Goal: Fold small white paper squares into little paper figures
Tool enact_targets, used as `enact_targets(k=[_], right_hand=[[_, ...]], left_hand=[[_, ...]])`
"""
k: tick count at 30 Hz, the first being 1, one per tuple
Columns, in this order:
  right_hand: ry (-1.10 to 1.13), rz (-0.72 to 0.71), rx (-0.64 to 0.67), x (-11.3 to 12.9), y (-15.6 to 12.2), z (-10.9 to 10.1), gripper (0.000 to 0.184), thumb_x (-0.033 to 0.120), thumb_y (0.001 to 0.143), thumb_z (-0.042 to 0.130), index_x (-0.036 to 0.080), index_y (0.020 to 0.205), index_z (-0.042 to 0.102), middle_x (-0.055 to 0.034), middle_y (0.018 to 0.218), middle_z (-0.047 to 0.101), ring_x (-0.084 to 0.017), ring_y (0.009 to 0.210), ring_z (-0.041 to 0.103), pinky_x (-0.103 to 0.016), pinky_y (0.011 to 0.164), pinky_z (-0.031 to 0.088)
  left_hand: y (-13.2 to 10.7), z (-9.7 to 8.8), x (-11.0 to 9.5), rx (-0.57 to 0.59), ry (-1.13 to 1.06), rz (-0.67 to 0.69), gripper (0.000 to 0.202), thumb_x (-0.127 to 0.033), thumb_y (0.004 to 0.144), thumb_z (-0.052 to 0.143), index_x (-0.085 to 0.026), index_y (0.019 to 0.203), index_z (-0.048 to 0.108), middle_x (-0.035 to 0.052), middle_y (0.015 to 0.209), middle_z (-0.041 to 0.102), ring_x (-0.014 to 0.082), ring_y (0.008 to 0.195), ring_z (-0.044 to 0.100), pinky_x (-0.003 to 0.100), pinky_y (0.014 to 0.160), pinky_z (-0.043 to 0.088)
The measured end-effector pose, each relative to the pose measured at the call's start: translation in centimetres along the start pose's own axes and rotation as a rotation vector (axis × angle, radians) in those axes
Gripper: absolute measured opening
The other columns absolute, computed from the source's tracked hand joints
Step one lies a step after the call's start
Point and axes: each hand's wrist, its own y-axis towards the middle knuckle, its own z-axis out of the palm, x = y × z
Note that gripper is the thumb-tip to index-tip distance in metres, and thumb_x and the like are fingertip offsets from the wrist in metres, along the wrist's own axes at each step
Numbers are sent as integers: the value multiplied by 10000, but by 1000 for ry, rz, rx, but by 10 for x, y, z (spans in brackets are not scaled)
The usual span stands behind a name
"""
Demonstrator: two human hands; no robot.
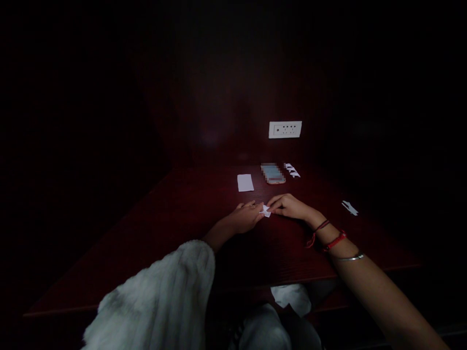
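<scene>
A small folded white paper piece [266, 210] lies on the dark red wooden table [189, 233], pinched between both my hands. My left hand [243, 217], in a fluffy white sleeve, has its fingers closed on the paper's left side. My right hand [292, 206], with red string bracelets and a metal bangle on the wrist, grips its right side with curled fingers. Much of the paper is hidden by the fingertips.
Behind my hands lie a white paper square [245, 183], a phone [273, 173] and folded paper scraps [292, 170]. Another folded white piece [350, 208] sits at the right. A white wall socket [285, 129] is on the dark back panel. Surroundings are very dark.
</scene>
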Motion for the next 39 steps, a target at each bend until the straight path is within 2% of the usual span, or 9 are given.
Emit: enact_targets(k=[5,8,11,14,22,33,36,39], right_hand=[[-35,-35,29,-1,-3,-2,237,161,696,481,187,893,611,-31,965,562,-118,860,516,-225,785,368],[-44,-37,17,0,-4,-1,247,163,699,476,187,909,604,-32,979,554,-121,878,506,-229,798,359],[-41,-20,-3,1,-4,0,239,167,709,465,186,901,607,-30,955,562,-115,849,515,-224,779,368],[-24,-9,-31,1,-3,2,228,186,728,449,177,888,612,-33,918,573,-109,813,525,-217,755,378],[-28,-16,-30,-1,-3,5,215,198,736,447,177,864,618,-33,900,567,-113,811,518,-222,755,375],[2,-36,119,0,-9,-8,274,190,730,459,198,986,559,-36,1020,515,-122,915,475,-237,824,339],[14,1,71,0,-9,-7,261,178,738,435,185,959,572,-40,973,542,-126,894,484,-242,812,347],[-4,28,19,-1,-6,-3,312,101,716,407,183,975,561,-41,932,547,-123,860,491,-239,784,361]], left_hand=[[-1,-3,0,18,-7,16,415,-389,834,141,-214,1200,231,42,1283,243,237,1170,174,421,885,217],[-2,-6,-1,-62,27,53,370,-382,832,181,-232,1140,320,21,1283,240,216,1164,180,390,895,217],[-3,-8,-2,-104,48,97,331,-360,831,218,-234,1104,357,13,1240,312,184,1128,244,347,890,236],[-3,-8,-1,-64,40,106,332,-340,835,211,-241,1133,318,3,1214,352,177,1116,264,338,882,245],[0,-5,2,24,39,57,370,-321,827,207,-251,1191,222,5,1264,287,205,1144,225,378,881,238],[1,-8,-2,35,21,30,342,-288,815,218,-252,1152,262,-5,1251,295,201,1108,258,387,862,261],[1,-9,-2,17,-5,26,337,-280,814,225,-257,1147,271,1,1224,331,194,1094,274,382,856,267],[1,-10,-3,7,-24,16,321,-282,811,238,-256,1123,307,11,1193,367,195,1078,294,384,853,266]])
